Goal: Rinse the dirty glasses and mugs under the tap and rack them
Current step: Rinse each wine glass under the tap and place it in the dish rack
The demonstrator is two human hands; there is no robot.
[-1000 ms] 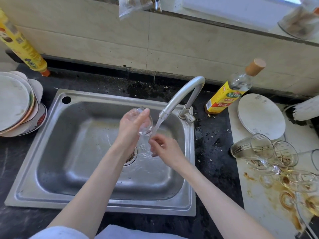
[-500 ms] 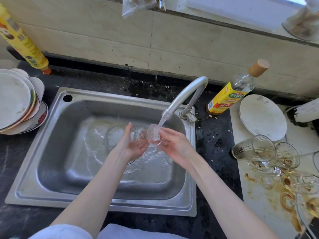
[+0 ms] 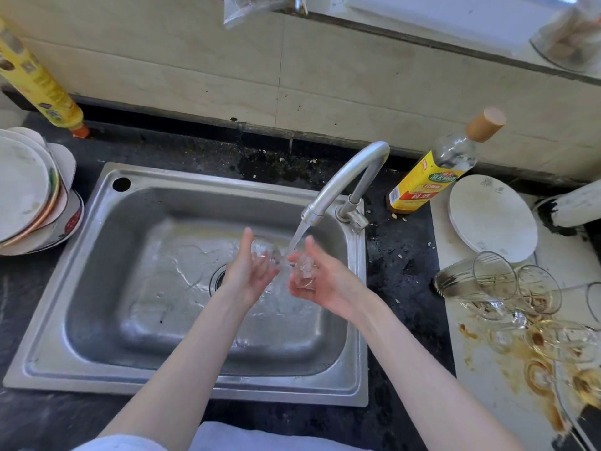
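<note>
A clear stemmed glass (image 3: 265, 252) lies sideways over the steel sink (image 3: 81, 255), under the stream running from the tap (image 3: 344, 177). My left hand (image 3: 248, 275) cups and holds the glass's bowl, thumb pointing up. My right hand (image 3: 325, 281) holds the foot of the glass against its palm, fingers curled round it. The water falls on the stem between my hands. Several dirty glasses (image 3: 494, 281) lie tipped over on a stained white board at the right, in brown spills.
A stack of plates (image 3: 26, 190) sits left of the sink, with a yellow bottle (image 3: 39, 86) behind it. A cork-topped bottle (image 3: 429, 177) and a white plate (image 3: 491, 216) stand right of the tap. The dark counter is speckled with crumbs.
The glass came down from my raised left hand to lie sideways under the stream. My right hand moved in and took hold of its foot.
</note>
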